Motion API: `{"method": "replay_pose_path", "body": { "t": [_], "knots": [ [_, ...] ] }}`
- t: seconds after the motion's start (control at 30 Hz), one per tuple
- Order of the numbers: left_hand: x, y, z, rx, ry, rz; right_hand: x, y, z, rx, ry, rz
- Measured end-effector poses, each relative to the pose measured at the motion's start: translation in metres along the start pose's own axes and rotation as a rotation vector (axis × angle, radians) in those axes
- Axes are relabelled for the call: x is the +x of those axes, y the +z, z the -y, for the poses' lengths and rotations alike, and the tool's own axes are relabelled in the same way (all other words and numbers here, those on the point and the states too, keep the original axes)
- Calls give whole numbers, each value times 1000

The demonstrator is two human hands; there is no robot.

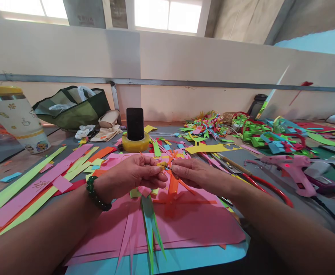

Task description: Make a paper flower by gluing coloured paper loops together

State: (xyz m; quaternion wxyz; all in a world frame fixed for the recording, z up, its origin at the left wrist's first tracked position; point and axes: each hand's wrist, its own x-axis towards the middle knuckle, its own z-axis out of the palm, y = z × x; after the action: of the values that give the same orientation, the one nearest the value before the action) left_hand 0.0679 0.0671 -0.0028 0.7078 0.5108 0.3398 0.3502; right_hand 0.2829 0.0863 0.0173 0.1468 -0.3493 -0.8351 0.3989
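Over the middle of the worktop, my left hand (pixel 144 170) is closed in a pinch on a small yellow paper piece (pixel 162 164). My right hand (pixel 189 172) meets it from the right, its fingertips pinching a thin dark stick-like tool (pixel 168 167) that touches the yellow paper; its full shape is hidden. Below the hands lie pink paper sheets (pixel 196 225) on top of a blue sheet (pixel 184 259). Narrow green and blue pointed paper strips (pixel 148 214) hang down under my left hand. Orange paper strips (pixel 171 191) lie beneath my fingers.
A phone (pixel 135 124) stands in a yellow tape roll (pixel 136 143). Red-handled scissors (pixel 253 179) and a pink glue gun (pixel 296 172) with its light on lie right. Long paper strips (pixel 36 183), a tumbler (pixel 18 118) and a green bag (pixel 73 107) are left. Colourful paper pieces (pixel 207 124) pile behind.
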Motion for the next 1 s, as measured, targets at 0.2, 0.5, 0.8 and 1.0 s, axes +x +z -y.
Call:
{"method": "replay_pose_path", "body": {
  "t": [0.2, 0.5, 0.8, 1.0],
  "knots": [
    [-1, 1, 0, 6, 4, -9, -1, 0, 2, -8, 12, -12],
    [-1, 1, 0, 8, 1, -4, -1, 0, 5, -27, -6, -8],
    [0, 6, -1, -108, 62, -80, -1, 4, 2, 188, 2, -33],
    [1, 11, 2, -160, 112, -111, 0, 6, 1, 285, -30, -26]
  ]
}}
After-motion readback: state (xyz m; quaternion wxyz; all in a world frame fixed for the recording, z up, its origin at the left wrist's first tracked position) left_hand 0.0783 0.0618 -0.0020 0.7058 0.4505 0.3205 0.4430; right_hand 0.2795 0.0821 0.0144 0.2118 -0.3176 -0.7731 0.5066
